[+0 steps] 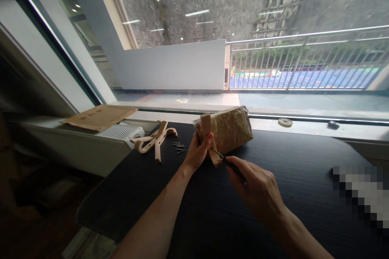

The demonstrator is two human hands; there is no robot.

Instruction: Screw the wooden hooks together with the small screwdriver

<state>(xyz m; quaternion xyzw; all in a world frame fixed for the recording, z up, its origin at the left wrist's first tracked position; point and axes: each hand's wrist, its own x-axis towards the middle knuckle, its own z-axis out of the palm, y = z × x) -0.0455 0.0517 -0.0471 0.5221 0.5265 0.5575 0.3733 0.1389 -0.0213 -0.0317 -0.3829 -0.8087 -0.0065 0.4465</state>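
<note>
My left hand (197,151) is closed around a pale wooden piece (206,123), held tilted against the near end of a tape-wrapped block (232,131). In my right hand (253,174) is a screwdriver (234,166) with a dark handle. Its shaft points up and left, and the tip meets the wooden piece just below my left thumb. Whether a screw sits under the tip is too small to tell. Left of my hands, curved wooden parts (156,139) with holes lie crossed on the black table (206,210). Several screws (179,145) lie beside them.
A brown cardboard envelope (100,117) rests on a white slatted unit (120,131) at the left. On the window sill are a roll of tape (285,122) and a small dark object (333,124). A pixelated patch covers the right edge. The window stands behind the table.
</note>
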